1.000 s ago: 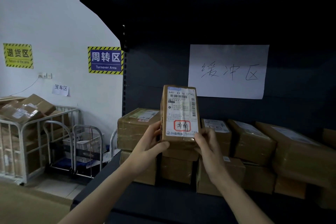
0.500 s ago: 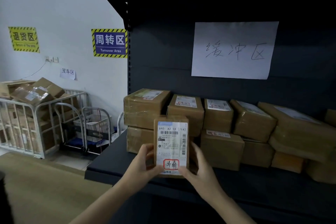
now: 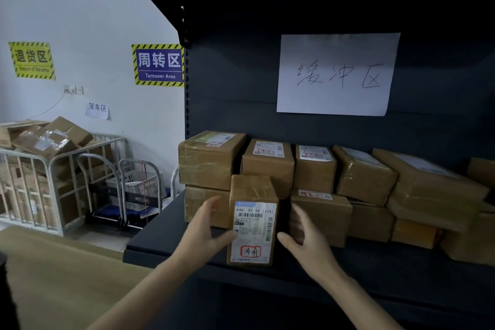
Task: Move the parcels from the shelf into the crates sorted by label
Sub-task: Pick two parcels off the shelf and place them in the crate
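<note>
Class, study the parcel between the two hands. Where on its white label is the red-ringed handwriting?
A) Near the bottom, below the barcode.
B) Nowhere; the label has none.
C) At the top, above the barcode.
A: on the parcel, the label carries the red ring near its lower edge, under the printed barcode.

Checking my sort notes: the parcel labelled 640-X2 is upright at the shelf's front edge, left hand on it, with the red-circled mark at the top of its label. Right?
Not quite: the head view shows the red-circled mark at the bottom of the label, not the top. The parcel is upright at the front edge of the shelf, left hand on it.
</note>
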A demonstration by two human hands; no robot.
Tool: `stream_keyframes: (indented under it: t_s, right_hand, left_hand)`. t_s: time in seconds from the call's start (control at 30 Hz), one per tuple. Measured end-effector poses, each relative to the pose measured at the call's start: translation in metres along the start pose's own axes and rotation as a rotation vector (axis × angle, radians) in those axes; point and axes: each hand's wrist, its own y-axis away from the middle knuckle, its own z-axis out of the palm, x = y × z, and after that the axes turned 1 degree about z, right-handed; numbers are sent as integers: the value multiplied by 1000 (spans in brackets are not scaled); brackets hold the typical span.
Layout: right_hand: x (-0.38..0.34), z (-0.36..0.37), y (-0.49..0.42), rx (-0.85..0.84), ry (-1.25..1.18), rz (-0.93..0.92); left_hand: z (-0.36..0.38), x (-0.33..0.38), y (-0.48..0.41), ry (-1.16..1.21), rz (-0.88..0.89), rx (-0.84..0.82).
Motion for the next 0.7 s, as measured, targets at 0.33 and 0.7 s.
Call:
stream_keyframes:
  t_s: [0.33, 0.7]
  right_hand:
    - [-26, -56, -32, 172, 13, -50]
    - [-19, -67, -60, 166, 78, 35]
  left_hand:
    - [-17, 71, -49, 31, 142, 164]
    - [-7, 87, -114, -61, -35, -52]
